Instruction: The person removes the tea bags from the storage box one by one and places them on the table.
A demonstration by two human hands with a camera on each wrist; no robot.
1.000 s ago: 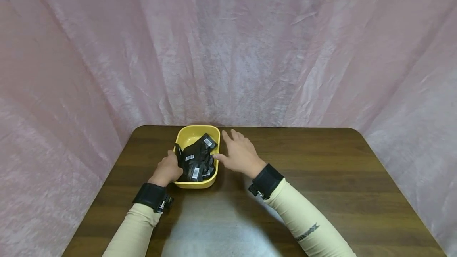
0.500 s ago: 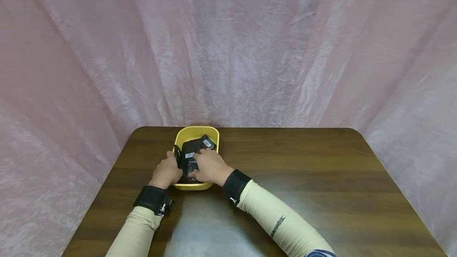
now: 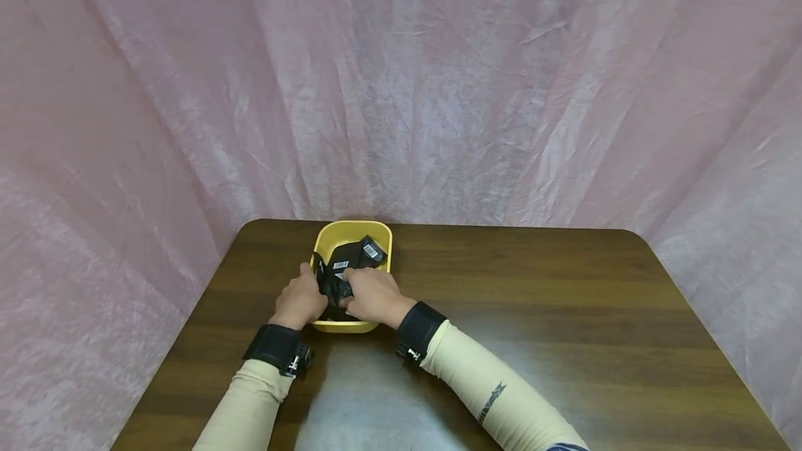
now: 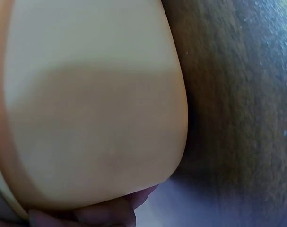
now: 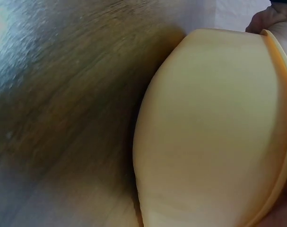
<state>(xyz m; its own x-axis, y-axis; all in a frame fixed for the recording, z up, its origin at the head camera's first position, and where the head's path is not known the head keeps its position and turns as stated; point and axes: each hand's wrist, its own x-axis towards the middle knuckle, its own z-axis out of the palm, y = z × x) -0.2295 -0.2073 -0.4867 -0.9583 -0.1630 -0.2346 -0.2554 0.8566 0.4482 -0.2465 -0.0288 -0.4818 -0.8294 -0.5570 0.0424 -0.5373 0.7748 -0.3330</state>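
Black packets (image 3: 348, 270) (yellow tub (image 3: 354, 232)) under both hands

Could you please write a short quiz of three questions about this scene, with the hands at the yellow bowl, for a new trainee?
1. True or false: the yellow bowl stands on a brown wooden table.
2. What lies inside the bowl? A. red apples B. black packets with white barcode labels C. metal spoons
3. Fill in: the right hand reaches into the bowl among the ______, while the left hand rests at the bowl's left side.

Key:
1. True.
2. B: black packets fill the bowl.
3. Packets. From the head view, whether the right hand's fingers already grip one cannot be told.
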